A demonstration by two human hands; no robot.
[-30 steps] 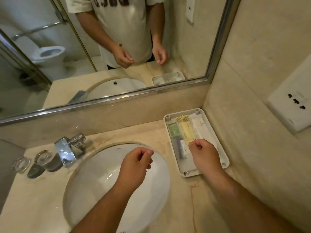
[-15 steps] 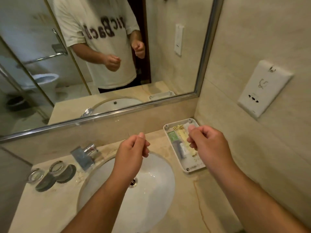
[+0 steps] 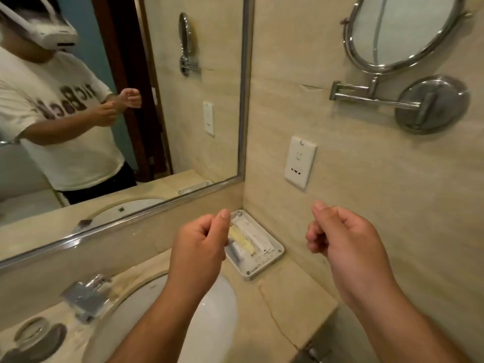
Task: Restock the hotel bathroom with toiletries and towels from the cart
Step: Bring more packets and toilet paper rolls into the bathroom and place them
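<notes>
Tray (image 3: 262, 268) white, holding white sachet (image 3: 253, 231) and pale yellow sachet (image 3: 242, 241). Worktop (image 3: 277, 307) beige marble, thin brown vein. Basin (image 3: 218, 313) white. Wall (image 3: 366, 184) beige, faintly streaked. Socket plate (image 3: 301, 163) white. Mirror frame (image 3: 244, 100) silver.

The left hand (image 3: 201, 247) covers the near-left corner of the tray (image 3: 267, 267); print on the packets (image 3: 252, 233) is too small to read, the tap (image 3: 86, 294) is blurred, and the view's edge crops the round mirror (image 3: 400, 30) and the glasses (image 3: 34, 336)
</notes>
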